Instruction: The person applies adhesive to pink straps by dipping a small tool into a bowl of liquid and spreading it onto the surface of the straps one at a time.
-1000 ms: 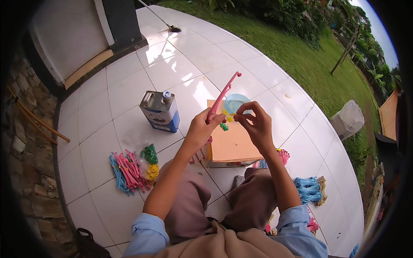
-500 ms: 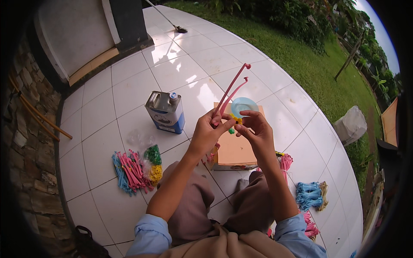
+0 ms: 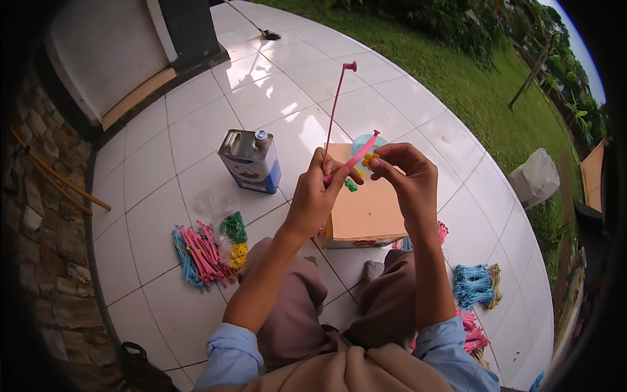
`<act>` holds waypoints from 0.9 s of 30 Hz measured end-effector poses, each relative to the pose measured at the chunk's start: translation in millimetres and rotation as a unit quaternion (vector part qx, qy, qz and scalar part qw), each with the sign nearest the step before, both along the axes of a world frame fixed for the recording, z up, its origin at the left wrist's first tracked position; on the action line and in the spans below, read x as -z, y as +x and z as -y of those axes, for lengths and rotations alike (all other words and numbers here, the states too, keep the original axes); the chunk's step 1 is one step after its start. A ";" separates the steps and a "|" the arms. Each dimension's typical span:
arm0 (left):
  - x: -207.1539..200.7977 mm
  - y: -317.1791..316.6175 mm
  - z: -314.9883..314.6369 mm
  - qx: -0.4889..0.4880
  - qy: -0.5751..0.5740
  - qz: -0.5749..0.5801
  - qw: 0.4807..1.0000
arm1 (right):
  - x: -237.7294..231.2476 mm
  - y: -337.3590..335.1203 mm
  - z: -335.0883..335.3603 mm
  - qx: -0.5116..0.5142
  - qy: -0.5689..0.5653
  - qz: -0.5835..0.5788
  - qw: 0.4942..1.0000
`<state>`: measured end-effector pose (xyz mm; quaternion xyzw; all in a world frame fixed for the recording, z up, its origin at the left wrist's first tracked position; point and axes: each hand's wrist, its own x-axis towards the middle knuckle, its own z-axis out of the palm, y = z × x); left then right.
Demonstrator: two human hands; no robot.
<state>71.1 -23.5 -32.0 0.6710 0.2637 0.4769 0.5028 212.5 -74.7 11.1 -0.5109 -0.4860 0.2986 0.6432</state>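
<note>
My left hand [image 3: 310,201] is closed on two slim pink plastic strips with knobbed ends. One thin pink strip [image 3: 334,108] stands up tall, while the wider pink strip [image 3: 360,154] slants toward my other hand. Between the thumb and fingertips of my right hand [image 3: 411,183] is a small yellow flower-shaped piece [image 3: 369,161], close to the slanting strip's tip. Below them, a green flower-shaped piece [image 3: 351,185] lies on a cardboard box [image 3: 367,219]. Behind the fingers is a light blue round dish [image 3: 372,141], partly hidden.
A blue and white metal can [image 3: 250,162] stands beyond my left forearm. Left of my knee lie pink strips [image 3: 204,255], blue strips and bags of green pieces [image 3: 233,227] and yellow pieces. Blue bundles [image 3: 471,285] and pink bundles [image 3: 473,334] lie at right. A broom [image 3: 270,34] rests far back.
My right hand has moved right and up with the yellow piece, apart from my left hand. The two pink strips are spread wider, the slanting one now lower.
</note>
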 end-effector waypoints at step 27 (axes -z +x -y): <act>2.6 -7.3 -0.2 0.059 -0.012 -0.095 0.994 | 15.0 2.9 -6.2 -0.018 -0.077 0.102 0.992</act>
